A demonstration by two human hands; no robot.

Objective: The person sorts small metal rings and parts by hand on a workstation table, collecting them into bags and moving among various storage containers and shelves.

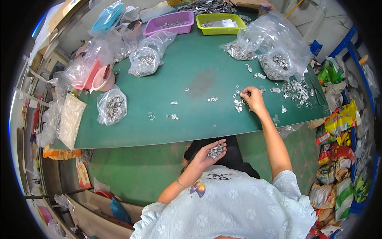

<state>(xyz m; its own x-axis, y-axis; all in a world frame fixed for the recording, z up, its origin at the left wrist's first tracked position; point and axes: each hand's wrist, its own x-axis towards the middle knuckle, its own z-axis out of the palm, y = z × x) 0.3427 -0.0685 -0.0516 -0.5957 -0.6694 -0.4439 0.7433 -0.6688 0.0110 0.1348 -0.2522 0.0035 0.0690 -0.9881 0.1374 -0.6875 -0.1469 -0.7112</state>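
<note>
My left hand [209, 154] is cupped palm up below the near edge of the green table [179, 75], holding a small heap of silver metal rings [216, 151]. My right hand [252, 98] reaches onto the table and pinches at a small scatter of loose metal rings [238, 102] with its fingertips. A larger pile of the same silver parts [296, 91] lies just to the right of that hand.
Clear plastic bags of metal parts [112, 106] [145, 61] [274, 55] sit on the table. Purple tray [170, 22], yellow-green tray [220, 23] and a teal tray [106, 16] stand at the far edge. Pink bowl [104, 78] at left. Colourful packets [338, 159] pile at right.
</note>
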